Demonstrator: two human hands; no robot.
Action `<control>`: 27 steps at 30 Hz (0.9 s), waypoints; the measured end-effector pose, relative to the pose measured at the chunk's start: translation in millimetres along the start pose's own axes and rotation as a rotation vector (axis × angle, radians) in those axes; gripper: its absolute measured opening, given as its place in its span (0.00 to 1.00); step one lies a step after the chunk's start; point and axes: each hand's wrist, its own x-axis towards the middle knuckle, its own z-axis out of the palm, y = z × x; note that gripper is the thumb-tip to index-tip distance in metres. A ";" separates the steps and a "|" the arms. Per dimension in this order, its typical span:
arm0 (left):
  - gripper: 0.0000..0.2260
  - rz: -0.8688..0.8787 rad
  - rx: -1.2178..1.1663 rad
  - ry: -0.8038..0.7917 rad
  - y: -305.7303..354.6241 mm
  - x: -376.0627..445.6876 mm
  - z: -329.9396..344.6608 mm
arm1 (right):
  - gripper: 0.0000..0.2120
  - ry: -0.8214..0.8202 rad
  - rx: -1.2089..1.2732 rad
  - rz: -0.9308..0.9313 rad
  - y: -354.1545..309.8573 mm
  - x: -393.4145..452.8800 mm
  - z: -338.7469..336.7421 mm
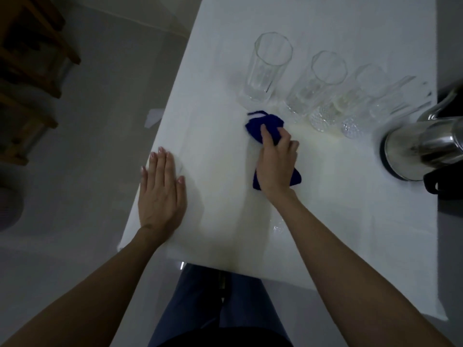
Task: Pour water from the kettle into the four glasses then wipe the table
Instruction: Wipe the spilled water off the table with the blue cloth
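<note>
A dark blue cloth (258, 127) lies on the white table (325, 216), and my right hand (275, 162) presses down on it, fingers curled over its top. Part of the cloth shows under my wrist. Just beyond it stands a row of several tall clear glasses, from the leftmost glass (269, 66) to the rightmost glass (390, 101). A steel kettle (423, 149) with a black handle stands at the right edge. My left hand (161, 189) rests flat on the table near its left edge, fingers together, holding nothing.
Wooden chairs (30, 58) stand on the grey floor to the left of the table. A dark counter edge (451, 201) borders the table on the right. A small wet patch (278, 227) glints on the table beside my right forearm.
</note>
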 end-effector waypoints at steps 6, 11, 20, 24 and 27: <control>0.25 0.002 -0.027 -0.006 -1.3 -1.5 -1.2 | 0.27 -0.149 0.053 -0.530 -38.3 -23.2 15.2; 0.25 0.007 -0.068 -0.008 -0.8 -0.7 -3.2 | 0.27 -0.039 0.038 -0.443 -20.5 15.0 5.0; 0.25 0.012 -0.117 -0.017 -4.5 -0.1 -2.8 | 0.27 -0.257 0.130 -0.721 -51.5 1.0 18.9; 0.25 0.025 -0.116 -0.003 -6.8 -0.3 -3.4 | 0.20 -0.357 0.172 -0.936 -3.3 -42.9 0.7; 0.25 0.028 -0.104 -0.013 -7.1 -0.7 -3.1 | 0.22 -0.346 0.107 -1.068 53.3 -57.9 -19.6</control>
